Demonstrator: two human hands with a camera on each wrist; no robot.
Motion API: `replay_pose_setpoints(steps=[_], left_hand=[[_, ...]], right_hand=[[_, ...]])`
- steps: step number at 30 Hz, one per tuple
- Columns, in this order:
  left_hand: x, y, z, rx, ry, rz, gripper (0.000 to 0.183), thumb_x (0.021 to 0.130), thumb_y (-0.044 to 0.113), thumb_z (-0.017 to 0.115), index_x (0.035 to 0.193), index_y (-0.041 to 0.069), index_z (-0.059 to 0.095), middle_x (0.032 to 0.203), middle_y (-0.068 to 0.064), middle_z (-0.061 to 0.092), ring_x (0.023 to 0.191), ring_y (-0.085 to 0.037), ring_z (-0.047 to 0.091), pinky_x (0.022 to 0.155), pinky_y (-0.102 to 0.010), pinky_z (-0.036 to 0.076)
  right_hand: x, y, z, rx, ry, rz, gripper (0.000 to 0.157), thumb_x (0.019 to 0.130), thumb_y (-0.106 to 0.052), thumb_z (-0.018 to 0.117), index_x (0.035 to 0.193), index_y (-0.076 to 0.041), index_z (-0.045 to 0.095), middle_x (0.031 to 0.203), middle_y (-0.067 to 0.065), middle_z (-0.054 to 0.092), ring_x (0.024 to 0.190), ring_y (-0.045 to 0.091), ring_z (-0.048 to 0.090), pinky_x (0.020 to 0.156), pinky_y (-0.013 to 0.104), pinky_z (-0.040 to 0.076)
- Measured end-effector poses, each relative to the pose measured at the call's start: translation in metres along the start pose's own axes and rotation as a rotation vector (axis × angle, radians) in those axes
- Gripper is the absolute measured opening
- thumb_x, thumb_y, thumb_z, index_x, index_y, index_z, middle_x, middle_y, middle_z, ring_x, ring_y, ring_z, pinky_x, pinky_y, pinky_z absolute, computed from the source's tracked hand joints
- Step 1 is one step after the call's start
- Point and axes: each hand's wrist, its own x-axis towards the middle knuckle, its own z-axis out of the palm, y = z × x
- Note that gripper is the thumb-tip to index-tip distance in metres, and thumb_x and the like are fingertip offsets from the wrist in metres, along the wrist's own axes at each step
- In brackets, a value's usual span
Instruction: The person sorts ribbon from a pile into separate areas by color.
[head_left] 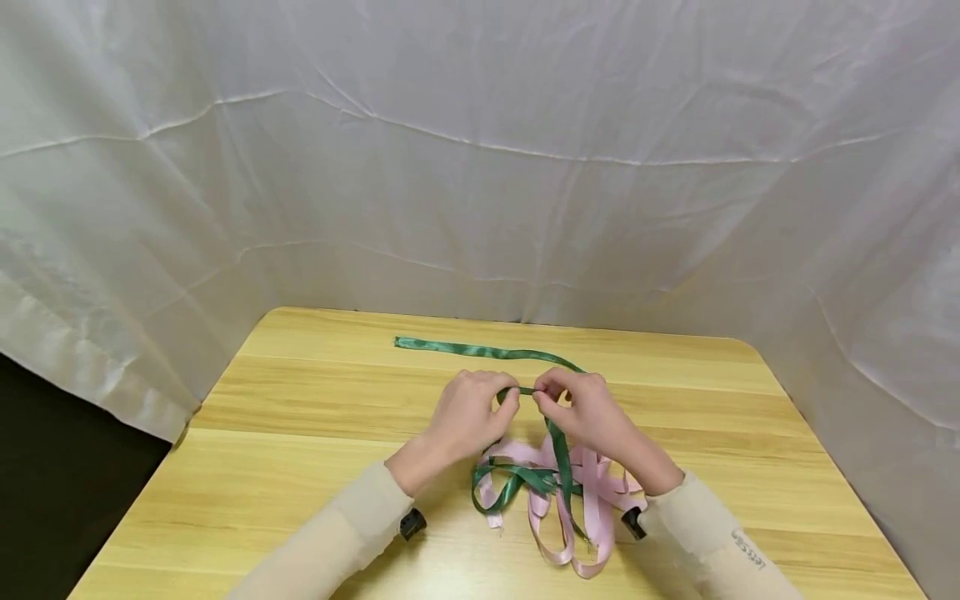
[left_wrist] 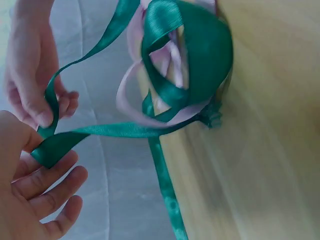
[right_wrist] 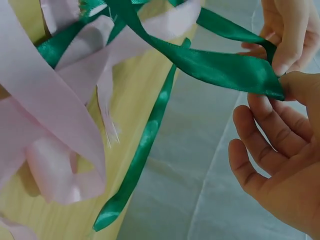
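My left hand (head_left: 472,408) pinches a green satin ribbon (left_wrist: 115,130) between thumb and index finger, its other fingers loosely bent. Close beside it, my right hand (head_left: 588,412) pinches the same ribbon, and a short stretch runs taut between the two hands. From the hands the green ribbon (right_wrist: 225,70) hangs in loops toward a tangled heap. Pink ribbon (head_left: 597,508) lies in that heap below the hands, mixed with green loops. A long green tail (head_left: 465,348) extends across the table's far side, ending at the left. Some crossings in the heap are hidden.
The wooden table (head_left: 300,467) has rounded far corners. Pale fabric curtains (head_left: 480,208) hang behind it and at both sides. A dark area (head_left: 67,483) shows beyond the left edge. Small black devices (head_left: 412,524) sit at both wrists.
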Motion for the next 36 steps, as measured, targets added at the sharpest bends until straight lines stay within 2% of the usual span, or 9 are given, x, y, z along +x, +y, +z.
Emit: replay_pose_setpoints(steps=[4, 8, 13, 15, 18, 23, 29, 36], left_hand=[[-0.001, -0.007, -0.011, -0.051, 0.000, -0.048, 0.018, 0.101, 0.014, 0.064, 0.102, 0.007, 0.080, 0.100, -0.007, 0.081, 0.084, -0.018, 0.076, 0.078, -0.039, 0.061], [-0.003, -0.015, -0.024, -0.086, -0.010, -0.113, 0.018, 0.102, 0.014, 0.063, 0.104, 0.008, 0.080, 0.100, -0.005, 0.080, 0.077, -0.012, 0.070, 0.070, -0.031, 0.057], [-0.007, -0.024, -0.037, -0.099, -0.015, -0.148, 0.020, 0.103, 0.015, 0.062, 0.107, 0.008, 0.080, 0.099, -0.005, 0.080, 0.057, -0.004, 0.051, 0.061, -0.024, 0.047], [-0.009, -0.028, -0.042, -0.104, -0.017, -0.161, 0.020, 0.103, 0.015, 0.061, 0.107, 0.007, 0.080, 0.098, -0.006, 0.080, 0.050, -0.003, 0.040, 0.057, -0.024, 0.042], [-0.011, -0.032, -0.048, -0.103, -0.014, -0.192, 0.021, 0.103, 0.015, 0.061, 0.109, 0.007, 0.080, 0.102, -0.008, 0.080, 0.047, -0.002, 0.036, 0.056, -0.024, 0.041], [-0.014, -0.040, -0.057, -0.081, -0.012, -0.236, 0.021, 0.103, 0.015, 0.061, 0.107, 0.008, 0.080, 0.100, -0.007, 0.080, 0.051, -0.004, 0.041, 0.056, -0.025, 0.040], [-0.018, -0.054, -0.069, -0.060, -0.021, -0.281, 0.021, 0.103, 0.014, 0.060, 0.105, 0.007, 0.079, 0.095, -0.006, 0.079, 0.051, -0.007, 0.042, 0.053, -0.025, 0.037], [-0.023, -0.081, -0.078, -0.068, -0.076, -0.387, 0.023, 0.104, 0.015, 0.056, 0.101, 0.009, 0.078, 0.085, -0.005, 0.075, 0.057, -0.011, 0.048, 0.065, -0.031, 0.046]], right_hand=[[0.000, 0.002, -0.005, -0.005, 0.007, 0.032, 0.004, 0.099, -0.008, 0.070, 0.101, -0.009, 0.074, 0.082, -0.008, 0.071, 0.075, 0.004, 0.061, 0.072, 0.029, 0.050], [-0.001, 0.005, -0.010, -0.006, 0.017, 0.051, 0.005, 0.099, -0.008, 0.071, 0.103, -0.010, 0.074, 0.086, -0.006, 0.073, 0.078, 0.007, 0.064, 0.074, 0.035, 0.054], [-0.002, 0.007, -0.015, -0.021, 0.036, 0.067, 0.006, 0.099, -0.009, 0.072, 0.104, -0.012, 0.075, 0.089, -0.004, 0.074, 0.079, 0.009, 0.065, 0.076, 0.039, 0.055], [-0.003, 0.009, -0.017, -0.030, 0.041, 0.074, 0.006, 0.099, -0.010, 0.073, 0.104, -0.012, 0.075, 0.089, -0.004, 0.074, 0.079, 0.009, 0.064, 0.076, 0.038, 0.054], [-0.004, 0.010, -0.020, -0.030, 0.051, 0.094, 0.004, 0.099, -0.012, 0.073, 0.103, -0.012, 0.075, 0.089, -0.003, 0.074, 0.076, 0.010, 0.061, 0.072, 0.032, 0.052], [-0.005, 0.013, -0.025, -0.018, 0.056, 0.150, 0.003, 0.100, -0.013, 0.073, 0.101, -0.013, 0.075, 0.090, -0.001, 0.074, 0.072, 0.015, 0.056, 0.068, 0.026, 0.047], [-0.006, 0.022, -0.030, -0.038, 0.075, 0.183, 0.004, 0.100, -0.015, 0.073, 0.100, -0.012, 0.075, 0.090, 0.000, 0.075, 0.071, 0.009, 0.056, 0.067, 0.026, 0.047], [-0.005, 0.040, -0.033, -0.040, 0.048, 0.253, 0.004, 0.099, -0.015, 0.073, 0.099, -0.011, 0.076, 0.093, 0.003, 0.076, 0.082, 0.015, 0.064, 0.066, 0.026, 0.050]])
